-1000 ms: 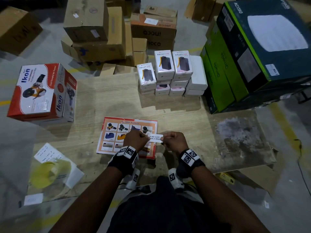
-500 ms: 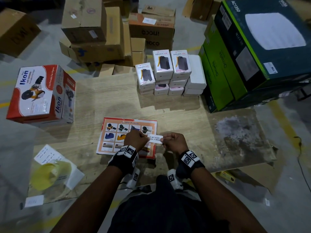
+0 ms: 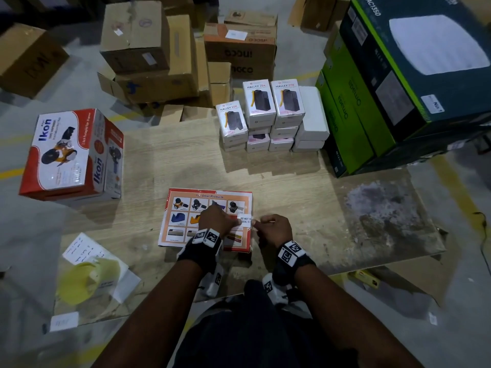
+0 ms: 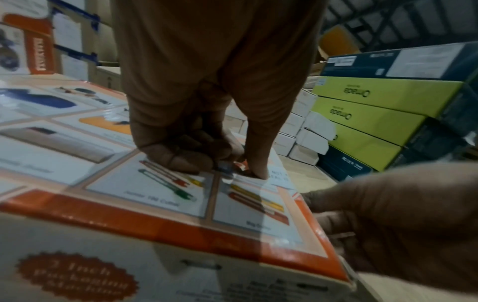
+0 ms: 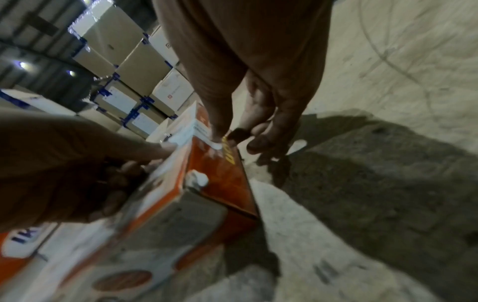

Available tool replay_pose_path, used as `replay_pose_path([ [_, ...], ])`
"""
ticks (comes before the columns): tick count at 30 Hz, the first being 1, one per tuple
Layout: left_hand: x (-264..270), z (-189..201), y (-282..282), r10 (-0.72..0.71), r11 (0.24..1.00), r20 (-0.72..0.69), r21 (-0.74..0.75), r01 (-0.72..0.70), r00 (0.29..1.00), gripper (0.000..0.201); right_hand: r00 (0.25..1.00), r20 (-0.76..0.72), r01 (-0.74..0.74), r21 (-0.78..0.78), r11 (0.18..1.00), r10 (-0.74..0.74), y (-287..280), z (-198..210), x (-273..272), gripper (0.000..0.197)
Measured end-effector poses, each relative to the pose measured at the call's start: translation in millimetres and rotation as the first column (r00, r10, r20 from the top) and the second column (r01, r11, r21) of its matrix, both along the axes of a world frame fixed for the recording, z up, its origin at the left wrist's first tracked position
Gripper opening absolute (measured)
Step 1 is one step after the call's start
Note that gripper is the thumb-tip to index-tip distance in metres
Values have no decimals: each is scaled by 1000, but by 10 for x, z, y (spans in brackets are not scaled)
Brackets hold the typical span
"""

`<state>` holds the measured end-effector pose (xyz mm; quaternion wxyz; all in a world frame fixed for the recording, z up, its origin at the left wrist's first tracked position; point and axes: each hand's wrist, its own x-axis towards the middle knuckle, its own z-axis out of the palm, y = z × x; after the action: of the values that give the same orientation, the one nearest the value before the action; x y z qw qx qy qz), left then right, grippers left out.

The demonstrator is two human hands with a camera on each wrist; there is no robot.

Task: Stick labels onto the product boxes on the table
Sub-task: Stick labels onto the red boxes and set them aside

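Note:
An orange-and-white product box [image 3: 186, 221] lies flat at the table's near middle. A white label [image 3: 245, 220] printed "DO NOT..." sits on its top by the right edge. My left hand [image 3: 218, 219] rests on the box with its index fingertip [image 4: 258, 171] pressing the label's left end [image 4: 278, 176]; its other fingers are curled under. My right hand [image 3: 273, 228] is at the box's right edge, fingers loosely curled. Its thumb [image 5: 217, 130] touches the label's right end [image 5: 186, 130] where it meets the orange side [image 5: 222, 179].
A second Ikon box [image 3: 71, 155] stands at the far left. Small white Halley boxes [image 3: 265, 115] are stacked at the back, with green and dark cartons [image 3: 353, 115] to their right. A yellow roll [image 3: 87, 277] and paper sheets lie near left. Brown cartons [image 3: 148, 49] crowd the floor beyond.
Both hands held the label stretched between them just above the box. It is now down on the box top, and my left hand has gone from pinching it to pressing with one finger.

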<state>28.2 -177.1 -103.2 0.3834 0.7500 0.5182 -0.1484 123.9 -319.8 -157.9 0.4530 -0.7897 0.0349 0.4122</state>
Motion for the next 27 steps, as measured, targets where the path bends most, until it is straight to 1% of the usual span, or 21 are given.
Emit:
replay_pose_path([
  [2, -32, -3, 44, 21, 1000, 21, 1, -21, 1000, 43, 988, 137, -58, -119, 991, 74, -67, 27, -6, 40],
  [3, -33, -2, 59, 20, 1000, 23, 16, -21, 1000, 48, 978, 197, -46, -125, 991, 71, -96, 55, -26, 38],
  [5, -6, 5, 87, 14, 999, 16, 46, -15, 1000, 53, 961, 275, -18, -30, 999, 25, -74, 94, -84, 24],
  [6, 1, -4, 94, 10, 998, 16, 57, -11, 1000, 53, 954, 299, -23, 13, 1000, 18, -30, 120, -128, 22],
  [8, -3, -34, 103, -19, 997, 10, 75, 18, 1000, 52, 933, 344, -122, 19, 992, 108, 60, 168, -237, 26],
  [11, -16, -72, 93, -62, 995, 33, 81, 59, 998, 50, 849, 447, -266, -99, 959, 282, 127, 103, -347, 37],
  [14, -25, -80, 74, -82, 992, 51, 100, 76, 995, 49, 792, 450, -348, -223, 911, 413, 133, 40, -402, 41],
  [16, -40, -75, 66, -122, 985, 50, 130, 115, 991, 52, 754, 446, -396, -278, 875, 482, 77, 57, -436, 42],
  [20, -79, -77, 103, -197, 971, 96, 159, 181, 976, 51, 685, 431, -494, -317, 810, 587, -130, 162, -520, 44],
  [22, -139, -91, 115, -234, 964, 132, 160, 213, 963, 41, 695, 415, -539, -241, 807, 588, -255, 250, -464, 44],
  [23, -181, -74, 109, -275, 955, 153, 155, 252, 949, 33, 717, 403, -546, -184, 818, 569, -305, 282, -403, 41],
  [24, -233, -52, 88, -331, 940, 185, 146, 308, 925, 26, 751, 403, -519, -128, 845, 522, -333, 288, -327, 35],
  [25, -303, -36, 62, -404, 913, 229, 157, 376, 886, 28, 799, 405, -456, -73, 887, 444, -345, 267, -231, 26],
  [26, -396, -46, 36, -494, 868, 261, 207, 452, 829, 38, 831, 418, -389, -35, 921, 367, -342, 216, -125, 18],
  [27, -499, -71, 25, -593, 800, 245, 290, 526, 767, 52, 838, 441, -350, -18, 936, 322, -323, 172, -12, 23],
])
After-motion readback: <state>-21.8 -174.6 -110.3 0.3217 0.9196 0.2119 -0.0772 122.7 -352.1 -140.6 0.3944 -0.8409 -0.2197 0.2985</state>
